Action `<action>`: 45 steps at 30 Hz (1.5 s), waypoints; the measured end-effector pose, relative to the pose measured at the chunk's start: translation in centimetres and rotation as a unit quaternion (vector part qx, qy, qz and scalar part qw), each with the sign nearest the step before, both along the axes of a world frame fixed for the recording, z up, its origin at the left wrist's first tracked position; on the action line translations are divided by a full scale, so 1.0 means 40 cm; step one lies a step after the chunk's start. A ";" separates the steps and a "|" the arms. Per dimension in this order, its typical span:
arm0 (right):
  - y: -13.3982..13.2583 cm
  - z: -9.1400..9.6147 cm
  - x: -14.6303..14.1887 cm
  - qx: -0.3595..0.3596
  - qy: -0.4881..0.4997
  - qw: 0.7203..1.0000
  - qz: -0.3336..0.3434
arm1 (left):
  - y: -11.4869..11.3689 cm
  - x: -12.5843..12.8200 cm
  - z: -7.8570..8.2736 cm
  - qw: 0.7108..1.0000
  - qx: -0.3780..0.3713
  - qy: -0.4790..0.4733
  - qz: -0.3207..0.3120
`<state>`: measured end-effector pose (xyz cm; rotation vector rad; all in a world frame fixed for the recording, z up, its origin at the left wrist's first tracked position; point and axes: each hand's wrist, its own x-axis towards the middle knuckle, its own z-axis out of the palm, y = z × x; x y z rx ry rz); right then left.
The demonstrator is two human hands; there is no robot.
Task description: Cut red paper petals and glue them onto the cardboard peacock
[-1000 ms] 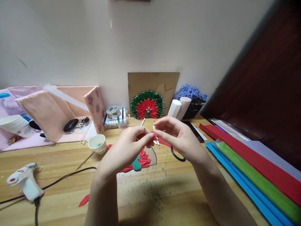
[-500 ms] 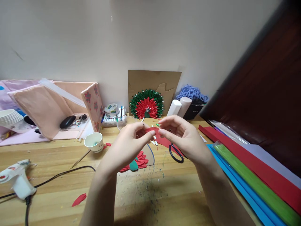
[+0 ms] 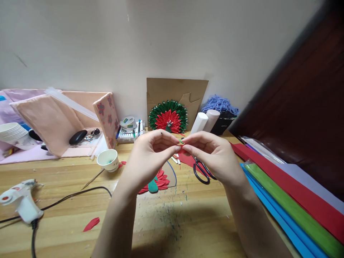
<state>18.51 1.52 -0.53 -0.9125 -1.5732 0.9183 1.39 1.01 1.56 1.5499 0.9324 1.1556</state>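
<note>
My left hand (image 3: 153, 154) and my right hand (image 3: 211, 152) meet at the fingertips above the middle of the table. Pinched between the thumbs and fingers is a small red piece of paper (image 3: 182, 146), mostly covered by the fingers. A tiny green bit (image 3: 181, 142) shows just above it; whether it is held, I cannot tell. Black-handled scissors (image 3: 201, 175) lie beneath my right hand on a red sheet (image 3: 186, 159). Below my left wrist lies a cardboard piece (image 3: 172, 173) with red petals (image 3: 161, 179) and a green body shape (image 3: 153, 186).
On the left are a glue gun (image 3: 23, 200) with its cord, a paper cup (image 3: 108, 160) and a loose red petal (image 3: 91, 224). A peacock picture (image 3: 168, 118) leans on the wall. Coloured sheets (image 3: 290, 204) line the right edge.
My hands have come together, and their fingertips now meet around the small red piece. The view has shifted slightly.
</note>
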 end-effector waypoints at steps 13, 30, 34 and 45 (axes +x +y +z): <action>-0.020 0.011 0.002 0.044 -0.025 0.998 -0.037 | -0.004 0.001 0.004 1.000 0.006 0.009 0.029; -0.027 0.003 -0.006 0.115 -0.120 0.982 -0.088 | -0.004 0.004 0.001 0.998 0.041 0.043 0.033; -0.027 0.002 -0.005 0.107 -0.103 0.986 -0.075 | -0.004 0.000 0.001 0.998 0.042 0.035 0.019; -0.028 0.003 -0.004 0.126 -0.106 0.984 -0.065 | -0.008 -0.012 0.006 0.996 0.060 0.070 0.009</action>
